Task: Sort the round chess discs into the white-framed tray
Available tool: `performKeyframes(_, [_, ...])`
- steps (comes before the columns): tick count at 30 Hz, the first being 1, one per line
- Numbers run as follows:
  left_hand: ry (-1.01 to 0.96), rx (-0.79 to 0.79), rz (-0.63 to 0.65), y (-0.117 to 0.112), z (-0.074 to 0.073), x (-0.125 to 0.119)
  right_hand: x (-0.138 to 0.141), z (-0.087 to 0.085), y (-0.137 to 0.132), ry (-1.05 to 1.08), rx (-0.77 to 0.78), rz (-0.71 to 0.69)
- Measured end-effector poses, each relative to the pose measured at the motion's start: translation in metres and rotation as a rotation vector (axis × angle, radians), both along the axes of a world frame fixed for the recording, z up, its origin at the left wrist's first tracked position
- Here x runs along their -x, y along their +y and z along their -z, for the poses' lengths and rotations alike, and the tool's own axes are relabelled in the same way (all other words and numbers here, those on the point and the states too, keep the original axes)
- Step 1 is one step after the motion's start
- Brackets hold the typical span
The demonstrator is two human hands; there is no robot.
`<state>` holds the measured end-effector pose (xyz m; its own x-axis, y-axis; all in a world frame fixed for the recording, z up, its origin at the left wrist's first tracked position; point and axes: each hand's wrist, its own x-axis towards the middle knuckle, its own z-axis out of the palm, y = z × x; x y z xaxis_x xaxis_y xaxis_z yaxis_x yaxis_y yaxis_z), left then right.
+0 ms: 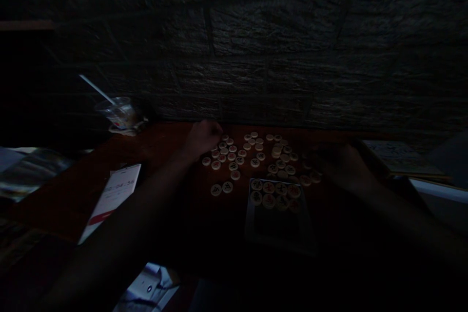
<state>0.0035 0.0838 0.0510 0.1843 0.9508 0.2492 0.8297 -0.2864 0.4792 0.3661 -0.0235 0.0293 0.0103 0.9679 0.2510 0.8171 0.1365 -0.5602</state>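
Many round pale Chinese chess pieces (231, 157) with red or black characters lie scattered on a dark reddish wooden table. My left hand (204, 136) is at the far left of these pieces, its fingers curled in and slightly blurred; what they hold, if anything, is hidden. In deep shadow on the right, my right hand (340, 165) reaches toward the pieces (305, 180) at that end of the spread, its fingers too dark to make out. A shallow box (249, 224) stands near the front, with two rows of pieces in its far part.
A phone (115, 195) showing a timer lies at left. Behind it stands a clear plastic cup (122, 112) with a straw. A rough brick wall (237, 73) borders the table's back edge. Flat, book-like items (400, 156) lie at right.
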Motion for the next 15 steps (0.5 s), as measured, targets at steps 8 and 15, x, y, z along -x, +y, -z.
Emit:
performKeyframes(8, [0.049,-0.032,-0.054,0.001,0.0,0.003,0.002,0.001,-0.001,0.038,-0.009,-0.016])
performKeyframes(15, [0.096,0.048,-0.005,-0.001,-0.009,0.007,0.004,0.0,-0.002,0.045,0.01,-0.024])
